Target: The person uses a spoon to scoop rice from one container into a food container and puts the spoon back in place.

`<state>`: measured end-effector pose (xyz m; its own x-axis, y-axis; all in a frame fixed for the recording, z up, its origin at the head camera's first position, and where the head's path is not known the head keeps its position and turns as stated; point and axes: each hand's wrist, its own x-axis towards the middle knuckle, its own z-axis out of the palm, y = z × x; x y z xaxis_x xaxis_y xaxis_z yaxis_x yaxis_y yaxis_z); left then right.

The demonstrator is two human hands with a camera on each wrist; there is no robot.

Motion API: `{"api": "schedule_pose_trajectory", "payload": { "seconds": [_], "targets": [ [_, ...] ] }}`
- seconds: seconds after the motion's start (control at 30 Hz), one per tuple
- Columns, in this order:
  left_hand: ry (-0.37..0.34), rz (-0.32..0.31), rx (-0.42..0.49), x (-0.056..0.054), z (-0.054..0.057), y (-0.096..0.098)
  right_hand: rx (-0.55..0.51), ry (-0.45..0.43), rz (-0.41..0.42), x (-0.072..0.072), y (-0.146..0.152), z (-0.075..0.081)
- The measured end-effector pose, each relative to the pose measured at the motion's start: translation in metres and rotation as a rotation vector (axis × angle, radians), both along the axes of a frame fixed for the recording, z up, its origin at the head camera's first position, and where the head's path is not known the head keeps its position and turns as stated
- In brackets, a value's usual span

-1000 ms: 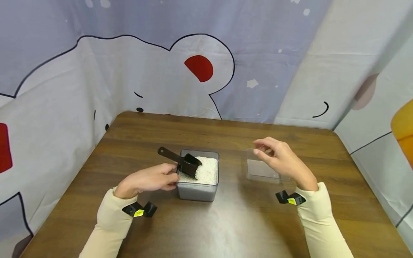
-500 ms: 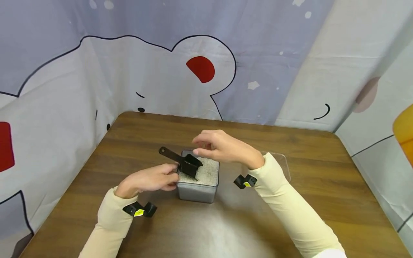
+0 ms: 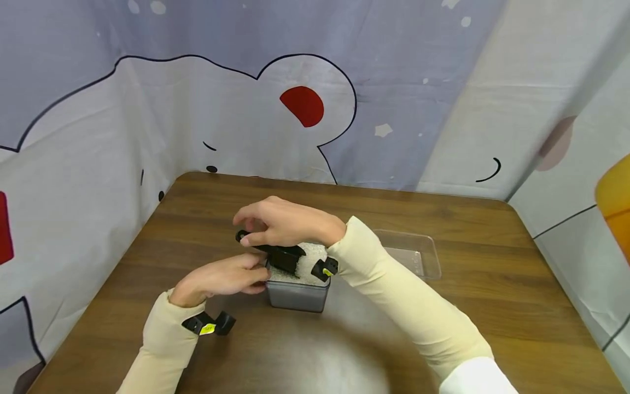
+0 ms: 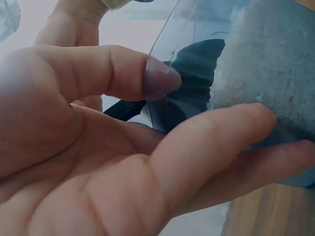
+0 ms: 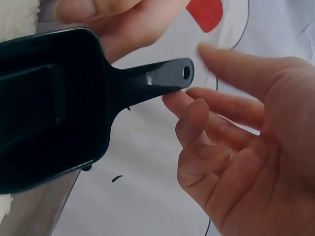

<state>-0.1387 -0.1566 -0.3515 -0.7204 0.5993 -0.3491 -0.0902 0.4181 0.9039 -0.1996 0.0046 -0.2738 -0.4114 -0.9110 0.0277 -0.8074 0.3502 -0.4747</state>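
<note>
A see-through grey container (image 3: 297, 295) full of white rice (image 3: 310, 262) stands on the table, a black scoop (image 3: 284, 259) lying in it with its handle pointing left. My left hand (image 3: 221, 278) pinches the container's left wall; in the left wrist view one fingertip (image 4: 165, 81) shows tinted through the clear plastic. Over the scoop handle (image 5: 157, 78) reaches my right hand (image 5: 236, 132). Its thumb is spread apart from the handle, while bent fingertips come right up to the handle's end from the other side.
To the right of the container lies a clear shallow plastic lid or tray (image 3: 428, 257), partly behind the right sleeve (image 3: 394, 295). The wooden table (image 3: 467, 241) ends at a printed curtain (image 3: 384, 153) at the back.
My right hand has swung left from above the clear plastic piece, across the rice, to the scoop handle. My left hand stays at the container, and the scoop is in about the same place.
</note>
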Motion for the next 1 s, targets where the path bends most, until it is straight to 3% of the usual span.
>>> {"api": "schedule_pose_trajectory", "payload": {
  "seconds": [0.27,0.4,0.57,0.77,1.0],
  "targets": [
    [-0.008,-0.008,0.003,-0.001,0.0,0.002,0.047,-0.019,0.052,-0.001,-0.005,-0.002],
    [-0.008,-0.009,0.045,-0.003,0.001,0.006,-0.024,0.0,0.014,0.001,0.011,0.001],
    [-0.009,0.036,0.045,-0.003,0.004,0.01,-0.198,0.023,-0.144,0.01,0.045,0.001],
    [-0.017,0.085,0.034,-0.003,0.009,0.012,-0.452,-0.005,-0.364,0.03,0.08,-0.01],
    [-0.008,0.078,0.041,-0.002,0.008,0.008,-0.773,-0.163,-0.568,0.053,0.098,-0.024]
  ]
}}
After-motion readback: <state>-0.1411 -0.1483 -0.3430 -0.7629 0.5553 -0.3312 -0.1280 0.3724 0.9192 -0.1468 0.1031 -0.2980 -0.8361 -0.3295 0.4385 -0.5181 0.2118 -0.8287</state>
